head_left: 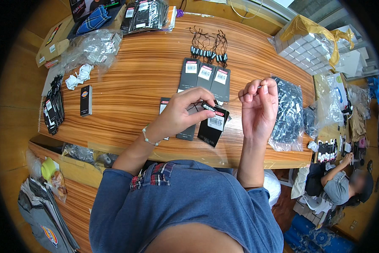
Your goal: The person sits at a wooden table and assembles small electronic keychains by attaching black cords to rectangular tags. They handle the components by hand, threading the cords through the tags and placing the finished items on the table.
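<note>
My left hand (184, 109) pinches a black hang tag (209, 134) with a white barcode sticker, thumb and fingers closed at its upper end. Dark string shows by those fingertips. To the right, my right hand (260, 101) is raised with thumb and fingertips pressed together on something tiny that I cannot make out. Beyond the hands, grey hang tags (204, 82) with barcode stickers lie side by side in a row. Above them are several black strings (208, 53) with small dark-and-white tabs. Another grey tag (186, 133) lies partly hidden beneath my left hand.
A clear bag of dark items (286, 116) lies right of my hands. Leftward are a tag stack (86, 101), strung tags (53, 106), crumpled paper (79, 77) and plastic bags (97, 47). White boxes (303, 50) stand far right; another person (339, 185) sits at right.
</note>
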The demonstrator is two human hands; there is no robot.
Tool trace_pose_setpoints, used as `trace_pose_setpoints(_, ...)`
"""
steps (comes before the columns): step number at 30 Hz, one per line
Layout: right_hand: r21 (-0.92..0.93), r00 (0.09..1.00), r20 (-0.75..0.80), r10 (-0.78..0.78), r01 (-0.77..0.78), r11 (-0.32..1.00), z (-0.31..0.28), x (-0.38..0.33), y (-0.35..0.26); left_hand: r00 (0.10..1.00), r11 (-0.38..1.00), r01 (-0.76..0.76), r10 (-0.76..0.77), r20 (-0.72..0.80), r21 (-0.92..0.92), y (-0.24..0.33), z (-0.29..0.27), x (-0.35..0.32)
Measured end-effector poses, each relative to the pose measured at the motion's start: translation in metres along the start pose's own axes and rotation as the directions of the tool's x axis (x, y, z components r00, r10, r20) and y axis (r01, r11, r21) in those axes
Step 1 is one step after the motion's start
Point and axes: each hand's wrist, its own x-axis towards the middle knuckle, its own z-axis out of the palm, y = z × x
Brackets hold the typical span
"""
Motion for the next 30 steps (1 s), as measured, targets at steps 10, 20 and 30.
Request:
trace_pose_setpoints(10, -0.492, 0.965, -0.007, 0.261, -0.230, 0.839, 0.017, -0.014, -0.006, 0.986, 0.975, -0.138, 0.151, -0.064, 0.177, 0.012, -0.010, 0.007)
trace_pose_setpoints(20, -0.468, 0.878, 0.057, 0.476, -0.397, 0.789, 0.016, -0.016, -0.006, 0.992, 0.991, -0.115, 0.111, 0.058, 0.069, 0.022, -0.017, 0.010)
trace_pose_setpoints(30, -0.434, 0.869, 0.093, 0.486, -0.404, 0.805, 0.007, -0.016, -0.003, 0.986, 1.000, -0.016, 0.012, 0.164, 0.018, 0.023, -0.019, 0.013)
